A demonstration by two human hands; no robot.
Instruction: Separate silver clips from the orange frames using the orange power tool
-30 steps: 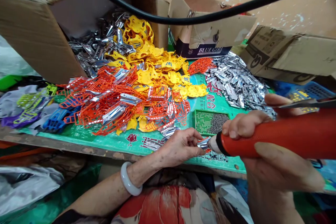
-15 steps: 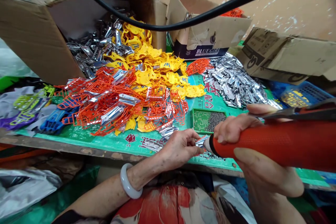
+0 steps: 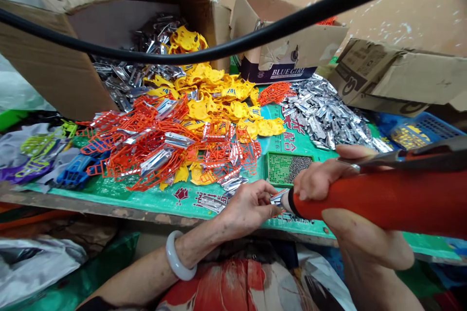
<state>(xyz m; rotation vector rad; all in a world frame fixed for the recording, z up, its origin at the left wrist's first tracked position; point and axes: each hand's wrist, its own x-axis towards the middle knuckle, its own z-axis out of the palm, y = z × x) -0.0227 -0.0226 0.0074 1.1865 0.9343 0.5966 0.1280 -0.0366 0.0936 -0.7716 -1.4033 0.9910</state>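
My left hand [image 3: 250, 204] pinches a small silver metal piece [image 3: 278, 198] at the front edge of the green board [image 3: 164, 197]. My right hand [image 3: 350, 214] is wrapped around a thick red-handled power screwdriver [image 3: 386, 199], whose tip presses against that piece. A black cable [image 3: 226, 48] from the tool arcs across the top of the view. Just behind my hands sits a small green tray of tiny screws [image 3: 290, 167].
Heaps of orange plastic frames [image 3: 146, 141], yellow plastic parts [image 3: 219, 97] and silver metal clips [image 3: 321, 112] cover the board. Open cardboard boxes [image 3: 54, 58] stand behind; one reads BLUE GIRL [image 3: 280, 58]. Blue, green and purple frames [image 3: 47, 155] lie at left; a blue basket [image 3: 419, 131] at right.
The view has shifted slightly and the cable has swung lower across the boxes. Both hands stay together on the metal piece and the tool, moved a little left.
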